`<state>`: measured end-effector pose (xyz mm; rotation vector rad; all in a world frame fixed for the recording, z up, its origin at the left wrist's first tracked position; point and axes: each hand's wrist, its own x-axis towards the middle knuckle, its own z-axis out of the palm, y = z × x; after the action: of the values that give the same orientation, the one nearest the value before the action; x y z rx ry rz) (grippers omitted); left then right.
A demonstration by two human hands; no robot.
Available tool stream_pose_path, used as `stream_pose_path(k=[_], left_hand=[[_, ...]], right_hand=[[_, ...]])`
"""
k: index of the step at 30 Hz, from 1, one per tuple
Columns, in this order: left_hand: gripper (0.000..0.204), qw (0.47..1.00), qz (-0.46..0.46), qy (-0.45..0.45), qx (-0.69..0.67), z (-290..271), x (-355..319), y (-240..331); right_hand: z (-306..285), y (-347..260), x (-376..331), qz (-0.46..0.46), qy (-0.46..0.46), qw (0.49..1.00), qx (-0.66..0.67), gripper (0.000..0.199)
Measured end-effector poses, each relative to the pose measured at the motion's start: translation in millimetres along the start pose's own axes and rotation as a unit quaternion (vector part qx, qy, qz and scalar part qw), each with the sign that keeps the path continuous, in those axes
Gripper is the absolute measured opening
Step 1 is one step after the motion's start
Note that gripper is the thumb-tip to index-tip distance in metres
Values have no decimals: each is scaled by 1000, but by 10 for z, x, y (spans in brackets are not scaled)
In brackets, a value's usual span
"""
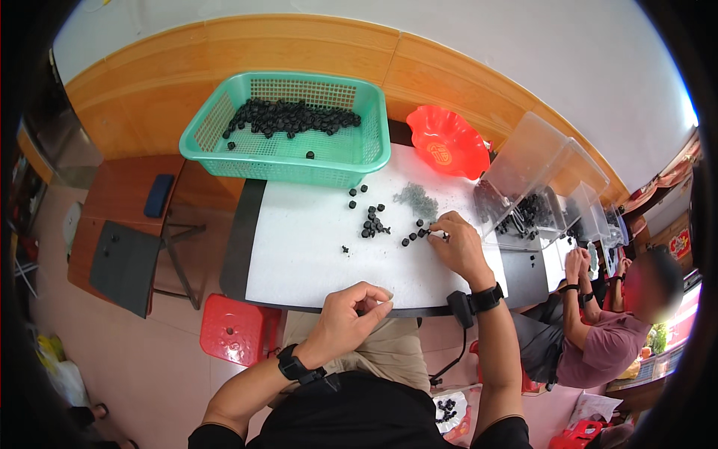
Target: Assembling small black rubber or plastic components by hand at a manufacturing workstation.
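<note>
Holding a heap of small black parts (292, 117), a green basket (217, 146) at the tabletop (299, 254) far edge; beside it a red dish (449, 142). Pinching loose black pieces (413, 237) on the tabletop, right hand (455, 239); curled shut near the front edge, left hand (348, 314), contents hidden.

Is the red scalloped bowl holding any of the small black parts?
No, the red scalloped bowl looks empty inside, while the small black parts are heaped in the green basket and scattered on the white table top.

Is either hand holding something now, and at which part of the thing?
The right hand pinches a small black round part at the fingertips on the white table. The left hand is curled; its contents cannot be told.
</note>
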<state>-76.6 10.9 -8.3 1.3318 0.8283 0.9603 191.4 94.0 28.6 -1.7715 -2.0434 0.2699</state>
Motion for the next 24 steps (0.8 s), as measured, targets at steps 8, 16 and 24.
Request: stream_pose_path(k=[8,16,24], left_hand=[[12,1000,-10,-6,-3,25,54,94],[12,1000,-23,-7,-6,42,74,100],[11,1000,-21,-1,4,132,62,115]], right_hand=[[77,84,-2,-33,35,999,18,17],[12,-19,-6,-35,16,998,45,14],[110,65,-66,-92,74,991,56,16]])
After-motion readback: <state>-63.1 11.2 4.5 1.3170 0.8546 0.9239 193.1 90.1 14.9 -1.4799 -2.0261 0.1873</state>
